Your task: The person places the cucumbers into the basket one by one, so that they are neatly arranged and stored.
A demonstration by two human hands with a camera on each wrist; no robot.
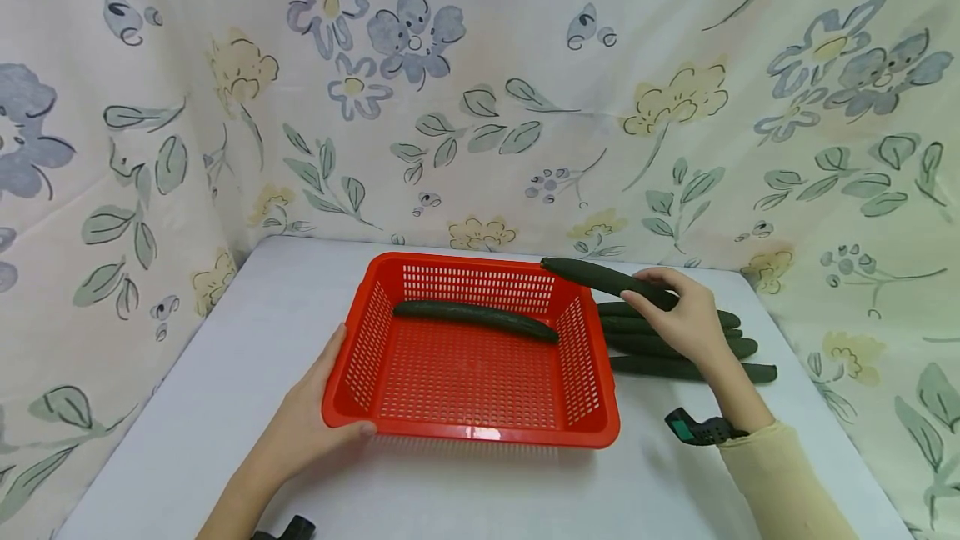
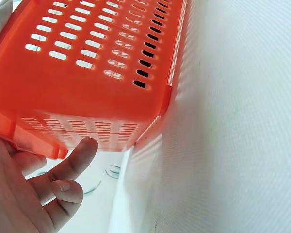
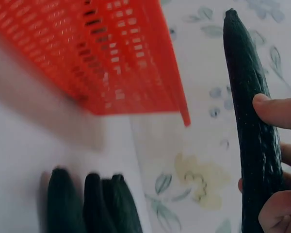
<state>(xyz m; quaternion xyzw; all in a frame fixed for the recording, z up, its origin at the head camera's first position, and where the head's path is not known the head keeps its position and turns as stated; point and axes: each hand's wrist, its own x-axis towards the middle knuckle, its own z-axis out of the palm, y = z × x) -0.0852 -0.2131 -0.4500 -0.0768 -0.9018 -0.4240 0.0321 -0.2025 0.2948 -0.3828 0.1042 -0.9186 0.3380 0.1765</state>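
Observation:
My right hand (image 1: 686, 311) grips a dark green cucumber (image 1: 592, 275) near one end, thumb on one side and fingers on the other. Its far tip overlaps the right back rim of a red plastic basket (image 1: 480, 433) in the head view. Inside the basket, one long cucumber (image 1: 472, 314) lies across the back half. My left hand (image 1: 311, 415) holds the basket's front left corner, its thumb along the front rim. In the left wrist view, several fingers (image 2: 70, 165) spread beneath the rim outside the slotted wall.
Several more cucumbers (image 1: 675, 367) lie side by side on the white table (image 1: 225, 373), right of the basket. A floral curtain (image 1: 480, 182) hangs behind the table and along its sides. Each wrist wears a black strap; the right one (image 1: 705, 430) carries a small device.

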